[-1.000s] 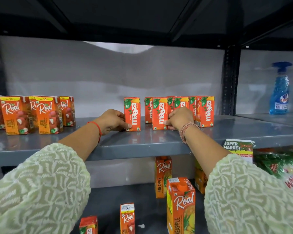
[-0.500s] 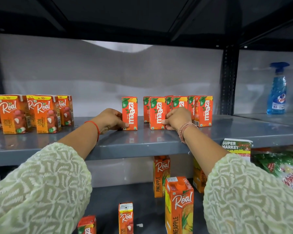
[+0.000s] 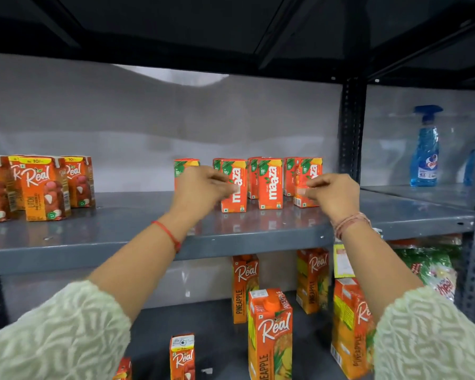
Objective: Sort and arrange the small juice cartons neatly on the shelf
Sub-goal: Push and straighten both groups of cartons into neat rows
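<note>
On the grey metal shelf point(image 3: 121, 237), the left hand point(image 3: 200, 187) is raised in front of a lone Maaza carton point(image 3: 185, 167), fingers curled and blurred; whether it grips anything I cannot tell. Just right of it stands a front Maaza carton point(image 3: 235, 187), then another point(image 3: 270, 185). The right hand point(image 3: 333, 194) pinches loosely beside the rightmost Maaza carton point(image 3: 307, 185); contact is unclear. Well left of both hands stand Real litchi cartons point(image 3: 45, 187).
</note>
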